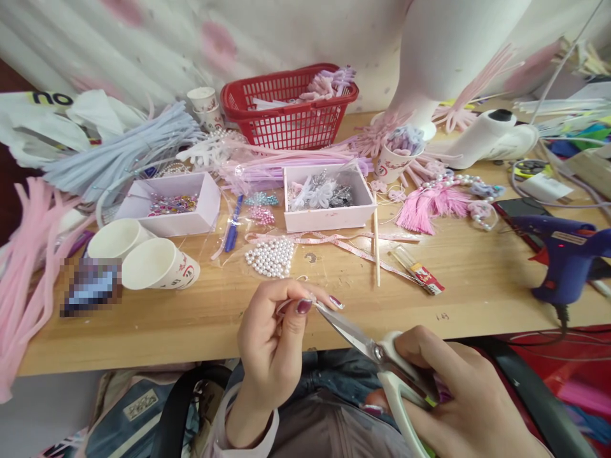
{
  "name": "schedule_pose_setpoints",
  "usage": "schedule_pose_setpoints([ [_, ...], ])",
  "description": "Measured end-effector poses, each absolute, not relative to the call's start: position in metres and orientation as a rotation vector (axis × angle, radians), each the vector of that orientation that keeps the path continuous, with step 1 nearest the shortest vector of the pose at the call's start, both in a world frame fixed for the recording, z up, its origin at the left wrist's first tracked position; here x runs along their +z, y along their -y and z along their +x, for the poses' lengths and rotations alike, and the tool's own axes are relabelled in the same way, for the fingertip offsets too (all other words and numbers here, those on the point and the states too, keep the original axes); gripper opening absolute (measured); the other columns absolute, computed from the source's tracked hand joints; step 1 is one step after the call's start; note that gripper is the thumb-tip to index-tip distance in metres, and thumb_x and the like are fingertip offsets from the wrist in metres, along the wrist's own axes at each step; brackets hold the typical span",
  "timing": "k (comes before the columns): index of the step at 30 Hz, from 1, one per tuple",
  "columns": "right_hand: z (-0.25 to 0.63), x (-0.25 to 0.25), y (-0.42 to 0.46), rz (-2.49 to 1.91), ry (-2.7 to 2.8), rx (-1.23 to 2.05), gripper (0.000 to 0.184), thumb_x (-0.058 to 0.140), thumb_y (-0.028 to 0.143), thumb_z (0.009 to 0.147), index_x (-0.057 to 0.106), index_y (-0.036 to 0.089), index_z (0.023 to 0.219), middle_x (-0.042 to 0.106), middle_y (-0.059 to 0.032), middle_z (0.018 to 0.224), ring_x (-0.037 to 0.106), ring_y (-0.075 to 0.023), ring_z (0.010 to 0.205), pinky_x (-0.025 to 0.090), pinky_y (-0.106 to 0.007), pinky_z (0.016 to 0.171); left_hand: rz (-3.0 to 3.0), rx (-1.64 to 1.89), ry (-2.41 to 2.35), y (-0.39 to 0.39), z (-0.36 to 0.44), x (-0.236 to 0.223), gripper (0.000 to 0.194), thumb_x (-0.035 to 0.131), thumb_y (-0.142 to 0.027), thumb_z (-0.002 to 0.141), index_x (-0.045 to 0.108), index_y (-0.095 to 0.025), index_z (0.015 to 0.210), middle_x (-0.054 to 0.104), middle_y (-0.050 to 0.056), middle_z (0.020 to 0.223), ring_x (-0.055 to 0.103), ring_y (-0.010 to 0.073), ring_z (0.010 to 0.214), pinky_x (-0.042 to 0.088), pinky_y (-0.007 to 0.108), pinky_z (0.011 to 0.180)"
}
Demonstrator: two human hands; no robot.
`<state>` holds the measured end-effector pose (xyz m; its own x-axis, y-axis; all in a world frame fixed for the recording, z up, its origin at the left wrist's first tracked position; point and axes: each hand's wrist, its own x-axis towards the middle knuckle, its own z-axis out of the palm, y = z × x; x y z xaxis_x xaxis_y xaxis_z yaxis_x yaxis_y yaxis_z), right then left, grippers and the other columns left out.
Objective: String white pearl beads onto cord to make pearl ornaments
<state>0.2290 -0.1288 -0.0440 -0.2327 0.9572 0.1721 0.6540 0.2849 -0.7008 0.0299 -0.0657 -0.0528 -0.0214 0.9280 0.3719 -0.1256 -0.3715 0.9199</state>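
Observation:
My left hand [273, 340] is closed in a pinch on a thin pale cord [285, 306] just past the table's front edge. Fingers cover most of the cord. My right hand [458, 388] grips a pair of scissors [356, 337] with white handles, its fingers through the loops. The blades point up and left, and their tips meet the cord close to my left thumb and forefinger. Behind my left hand, a loose patch of white pearl beads [270, 257] lies on the table.
Paper cups [160, 264], a bead box [172, 203], another white box [329, 213] and a red basket [291, 114] stand behind. A blue glue gun [568, 254] with its cable is at right. A wooden stick [376, 242], measuring tape [353, 250] and pink tassels [434, 207] lie between.

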Motion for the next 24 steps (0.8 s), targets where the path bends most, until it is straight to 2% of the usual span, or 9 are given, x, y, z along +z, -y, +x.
schedule_pose_setpoints([
  [7, 0.2293, -0.0452, 0.1292, -1.464, 1.946, 0.688, 0.033, 0.071, 0.038, 0.089, 0.044, 0.023, 0.076, 0.040, 0.0097, 0.055, 0.031, -0.0083, 0.046, 0.026, -0.021, 0.042, 1.384, 1.534, -0.897, 0.0660, 0.0304, -0.0537, 0.011, 0.053, -0.016, 0.101, 0.061, -0.024, 0.100, 0.076, 0.001, 0.085, 0.070, 0.0123, 0.072, 0.046, 0.020, 0.051],
  [17, 0.2291, -0.0411, 0.1252, -1.452, 2.010, 0.607, 0.031, 0.070, 0.028, 0.085, 0.041, 0.025, 0.075, 0.041, 0.0102, 0.054, 0.034, -0.0081, 0.043, 0.028, -0.019, 0.041, 1.415, 1.545, -0.912, 0.0641, 0.0313, -0.0536, 0.009, 0.054, -0.017, 0.101, 0.060, -0.023, 0.098, 0.076, 0.002, 0.082, 0.071, 0.0135, 0.072, 0.046, 0.020, 0.051],
  [22, 0.2342, -0.0459, 0.1279, -1.476, 2.021, 0.616, 0.028, 0.070, 0.031, 0.087, 0.045, 0.024, 0.076, 0.041, 0.0093, 0.056, 0.035, -0.0085, 0.046, 0.030, -0.019, 0.043, 1.385, 1.546, -0.933, 0.0656, 0.0297, -0.0567, 0.010, 0.055, -0.016, 0.100, 0.062, -0.023, 0.100, 0.075, 0.001, 0.087, 0.064, 0.0098, 0.061, 0.049, 0.022, 0.056],
  [24, 0.2374, -0.0487, 0.1291, -1.487, 1.953, 0.600, 0.031, 0.074, 0.033, 0.084, 0.045, 0.024, 0.077, 0.038, 0.0098, 0.056, 0.032, -0.0086, 0.046, 0.029, -0.020, 0.042, 1.396, 1.558, -0.947, 0.0645, 0.0290, -0.0566, 0.009, 0.056, -0.017, 0.100, 0.062, -0.023, 0.098, 0.072, 0.001, 0.088, 0.064, 0.0108, 0.067, 0.050, 0.023, 0.060],
])
